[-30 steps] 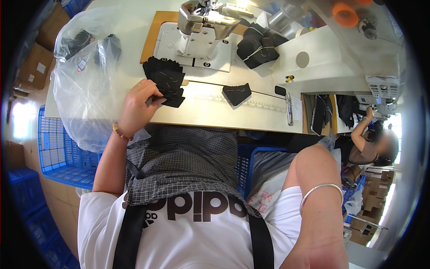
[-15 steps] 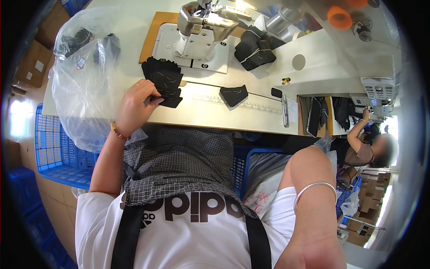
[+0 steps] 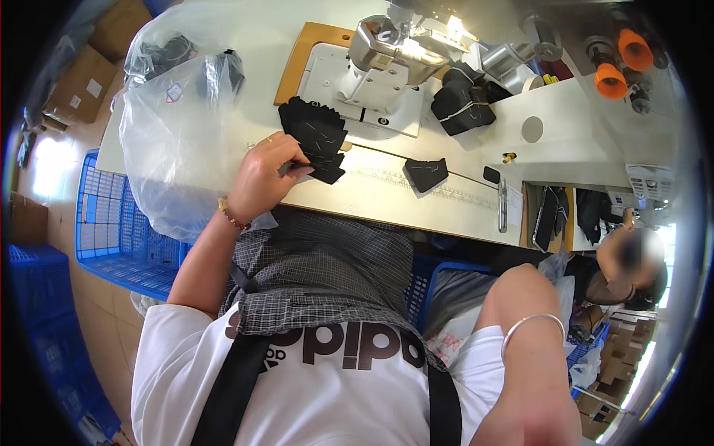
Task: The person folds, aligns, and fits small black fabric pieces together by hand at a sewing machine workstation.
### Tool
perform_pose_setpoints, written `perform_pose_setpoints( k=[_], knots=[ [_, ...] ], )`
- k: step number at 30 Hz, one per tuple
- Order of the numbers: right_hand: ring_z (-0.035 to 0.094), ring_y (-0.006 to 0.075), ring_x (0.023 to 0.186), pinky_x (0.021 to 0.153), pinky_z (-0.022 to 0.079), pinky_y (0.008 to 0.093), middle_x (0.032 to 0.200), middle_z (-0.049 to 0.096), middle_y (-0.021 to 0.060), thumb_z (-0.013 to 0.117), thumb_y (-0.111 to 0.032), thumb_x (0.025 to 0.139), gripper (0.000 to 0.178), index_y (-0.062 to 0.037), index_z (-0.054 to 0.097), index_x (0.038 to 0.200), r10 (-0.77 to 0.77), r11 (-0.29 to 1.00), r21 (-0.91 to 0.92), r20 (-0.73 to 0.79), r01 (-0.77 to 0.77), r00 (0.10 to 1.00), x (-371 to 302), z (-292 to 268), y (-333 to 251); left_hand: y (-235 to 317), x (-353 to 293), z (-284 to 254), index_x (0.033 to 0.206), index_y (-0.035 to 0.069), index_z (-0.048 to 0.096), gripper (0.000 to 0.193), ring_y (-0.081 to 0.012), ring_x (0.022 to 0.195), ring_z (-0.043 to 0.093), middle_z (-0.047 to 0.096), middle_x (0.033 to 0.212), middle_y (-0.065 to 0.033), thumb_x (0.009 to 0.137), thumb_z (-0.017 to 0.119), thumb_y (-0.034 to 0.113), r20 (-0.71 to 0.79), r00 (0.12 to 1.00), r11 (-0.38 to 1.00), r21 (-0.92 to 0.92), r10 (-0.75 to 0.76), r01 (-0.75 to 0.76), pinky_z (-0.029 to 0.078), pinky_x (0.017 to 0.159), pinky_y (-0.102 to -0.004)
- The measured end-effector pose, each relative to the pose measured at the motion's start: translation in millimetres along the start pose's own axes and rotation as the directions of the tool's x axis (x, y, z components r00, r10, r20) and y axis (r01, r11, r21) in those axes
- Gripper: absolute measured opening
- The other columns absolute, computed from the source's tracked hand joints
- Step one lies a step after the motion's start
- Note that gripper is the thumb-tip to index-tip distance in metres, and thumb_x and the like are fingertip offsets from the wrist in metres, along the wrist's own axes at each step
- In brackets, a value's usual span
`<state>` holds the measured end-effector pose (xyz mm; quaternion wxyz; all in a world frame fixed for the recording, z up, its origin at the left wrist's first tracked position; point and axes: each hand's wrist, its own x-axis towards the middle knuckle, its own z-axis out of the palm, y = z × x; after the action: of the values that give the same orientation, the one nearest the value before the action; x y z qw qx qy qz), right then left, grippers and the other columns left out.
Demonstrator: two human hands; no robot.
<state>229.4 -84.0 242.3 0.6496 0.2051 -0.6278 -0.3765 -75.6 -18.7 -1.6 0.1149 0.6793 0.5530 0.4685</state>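
Note:
My left hand (image 3: 269,172) is at the near edge of the table, with thumb and fingers pinched on the lower corner of a fanned stack of black fabric pieces (image 3: 316,134). Pale marks show on the pieces. A single black fabric piece (image 3: 425,175) lies apart to the right, beside a ruler scale on the tabletop. My right arm is bent back toward me, a silver bangle around it. Only the base of my right hand (image 3: 539,430) shows at the lower edge; its fingers are out of the picture.
A sewing machine (image 3: 379,63) stands behind the stack. Tied black pieces (image 3: 462,104) lie to its right. A clear plastic bag (image 3: 167,149) covers the table's left side, above a blue basket (image 3: 111,215). Metal tweezers (image 3: 503,207) lie at right. Another person (image 3: 613,256) sits far right.
The whole view has shifted, so the table and machine appear further right. My left hand keeps its pinch on the black stack, and my right arm stays bent back.

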Motion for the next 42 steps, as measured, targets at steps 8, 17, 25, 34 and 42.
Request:
perform_pose_setpoints(
  k=[8, 17, 25, 34, 42],
  knots=[
    [0.058, 0.0276, 0.086, 0.074, 0.050, 0.0396, 0.098, 0.059, 0.0153, 0.076, -0.001, 0.074, 0.031, 0.0006, 0.065, 0.104, 0.788, 0.273, -0.083, 0.591, -0.958, 0.173, -156.3, 51.6, -62.1, 2.3, -0.1, -4.3, 0.083, 0.003, 0.067, 0.022, -0.0293, 0.080, 0.061, 0.064, 0.082, -0.0092, 0.068, 0.081, -0.002, -0.024, 0.998, 0.999, 0.011, 0.050, -0.050, 0.050, 0.070, -0.0379],
    [0.061, 0.0258, 0.093, 0.078, 0.050, 0.0373, 0.125, 0.052, 0.0143, 0.081, -0.001, 0.072, 0.059, -0.0068, 0.054, 0.125, 0.654, -0.143, -0.248, 0.703, -0.958, -0.279, -216.2, 81.1, -112.7, 10.2, -0.4, -8.2, 0.084, 0.003, 0.068, 0.022, -0.0310, 0.085, 0.066, 0.071, 0.092, -0.0129, 0.067, 0.080, -0.004, -0.005, 0.982, 0.982, -0.019, 0.188, -0.188, 0.053, 0.073, -0.0367],
    [0.060, 0.0282, 0.086, 0.077, 0.047, 0.0369, 0.103, 0.063, 0.0082, 0.076, 0.001, 0.073, 0.023, -0.0048, 0.060, 0.088, 0.696, 0.089, -0.195, 0.714, -0.977, -0.079, -228.5, 70.5, -115.1, 28.1, 0.5, 0.7, 0.085, 0.004, 0.069, 0.028, -0.0295, 0.087, 0.064, 0.071, 0.094, -0.0078, 0.060, 0.070, -0.008, 0.050, 0.959, 0.957, 0.070, 0.277, -0.280, 0.053, 0.078, -0.0387],
    [0.058, 0.0270, 0.085, 0.074, 0.045, 0.0370, 0.092, 0.062, 0.0067, 0.074, -0.001, 0.073, 0.020, -0.0047, 0.061, 0.088, 0.695, 0.264, -0.279, 0.719, -0.923, -0.018, -239.2, 41.7, -106.3, 39.4, -7.0, 33.4, 0.089, 0.002, 0.067, 0.027, -0.0323, 0.090, 0.063, 0.067, 0.096, -0.0122, 0.064, 0.078, -0.004, 0.126, 0.974, 0.978, 0.064, 0.189, -0.198, 0.052, 0.078, -0.0397],
    [0.058, 0.0262, 0.089, 0.075, 0.045, 0.0372, 0.095, 0.060, 0.0065, 0.075, -0.002, 0.072, 0.023, -0.0062, 0.062, 0.090, 0.687, 0.199, -0.286, 0.723, -0.937, -0.074, -242.6, 36.4, -106.3, 43.8, -5.6, 38.7, 0.095, 0.003, 0.065, 0.031, -0.0338, 0.093, 0.062, 0.065, 0.097, -0.0129, 0.066, 0.072, -0.007, 0.166, 0.974, 0.983, 0.077, 0.154, -0.169, 0.052, 0.081, -0.0407]
  ],
)
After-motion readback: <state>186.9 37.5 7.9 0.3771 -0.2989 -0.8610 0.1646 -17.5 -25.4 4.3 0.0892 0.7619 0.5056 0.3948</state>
